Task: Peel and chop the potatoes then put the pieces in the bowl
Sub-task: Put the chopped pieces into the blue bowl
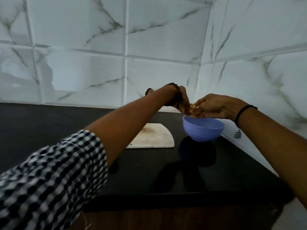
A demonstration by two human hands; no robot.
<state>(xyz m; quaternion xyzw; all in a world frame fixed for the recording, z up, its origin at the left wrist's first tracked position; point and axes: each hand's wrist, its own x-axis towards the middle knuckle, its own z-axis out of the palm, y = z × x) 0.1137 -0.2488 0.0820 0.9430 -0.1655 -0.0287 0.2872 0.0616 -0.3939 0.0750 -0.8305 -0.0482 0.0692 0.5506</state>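
Hands met right over the blue bowl (203, 130), at the 12 o'clock side of its rim. Right hand (216, 105), forearm running off to 4 o'clock, had its fingers curled in narrow and pinched a pale potato piece (192, 107) just over the rim. Left hand (181, 99), forearm running off to 8 o'clock, showed only its back, with its fingers pointing down against the same piece. Could not tell whether the left hand gripped the piece or only touched it. The bowl's inside was hidden by the low view, so its contents could not be told.

Bowl stood upright on the black countertop (216, 171), near the corner of the marble-look tiled wall (79, 63). White cutting board (154, 137) lay flat at the bowl's 9 o'clock, just beside it, not touching, stained, and partly covered by the left forearm. Left wrist wore a dark beaded bracelet (179, 94), and the left arm a checked sleeve (49, 180). Right wrist wore a black thread band (241, 112) with a small metal charm (237, 134) hanging from it.
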